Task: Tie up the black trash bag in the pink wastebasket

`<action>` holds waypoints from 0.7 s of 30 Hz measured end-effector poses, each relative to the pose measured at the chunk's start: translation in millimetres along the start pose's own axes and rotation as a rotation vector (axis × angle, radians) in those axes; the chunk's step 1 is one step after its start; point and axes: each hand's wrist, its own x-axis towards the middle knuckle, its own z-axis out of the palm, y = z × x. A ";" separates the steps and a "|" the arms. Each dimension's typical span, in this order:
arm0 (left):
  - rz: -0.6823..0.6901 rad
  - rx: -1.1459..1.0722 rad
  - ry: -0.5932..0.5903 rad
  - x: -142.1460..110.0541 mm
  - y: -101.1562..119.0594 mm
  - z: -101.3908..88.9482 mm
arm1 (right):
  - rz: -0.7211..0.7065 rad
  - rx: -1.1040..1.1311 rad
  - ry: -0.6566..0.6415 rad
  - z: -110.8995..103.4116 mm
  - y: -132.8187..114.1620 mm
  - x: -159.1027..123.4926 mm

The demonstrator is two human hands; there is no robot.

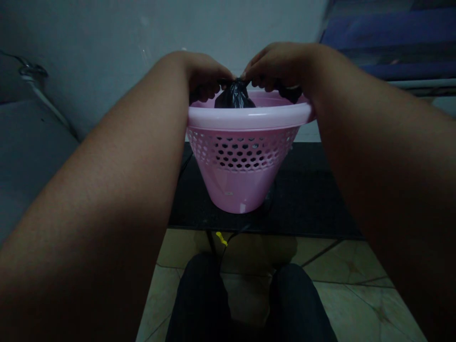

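A pink plastic basket (239, 187) with a band of hexagonal holes stands upright in front of me. Inside it is a black plastic bag (235, 96), its top gathered into a tight neck just above the rim. My left hand (206, 76) grips one end of the bag's top, and my right hand (274, 69) grips the other end. The thumbs nearly meet at the neck. More black plastic hangs below my right palm. The lower part of the bag is mostly hidden by the basket wall, with dark patches visible through the holes.
The basket rests on a black low table (306, 190) against a pale wall (107, 38). A yellow tag (221, 238) on a dark cord hangs at the table's front edge. My knees are below, over a tiled floor (356, 304). Blue-purple stacked material (392, 33) is at the upper right.
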 end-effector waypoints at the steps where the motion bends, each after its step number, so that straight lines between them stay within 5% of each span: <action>1: -0.003 0.020 -0.006 1.6 -0.1 -0.4 | 0.000 0.003 0.005 0.1 -0.9 -1.0; 6: 0.116 0.092 -0.073 17.7 -2.5 -4.7 | 0.018 0.026 0.019 0.6 -4.6 -6.8; 14: 0.170 0.064 -0.020 26.1 -6.2 -7.9 | 0.008 0.187 0.029 0.6 8.5 9.8; 21: 0.147 -0.010 -0.056 26.1 -7.2 -6.4 | 0.052 0.031 0.058 -1.0 -4.1 -6.0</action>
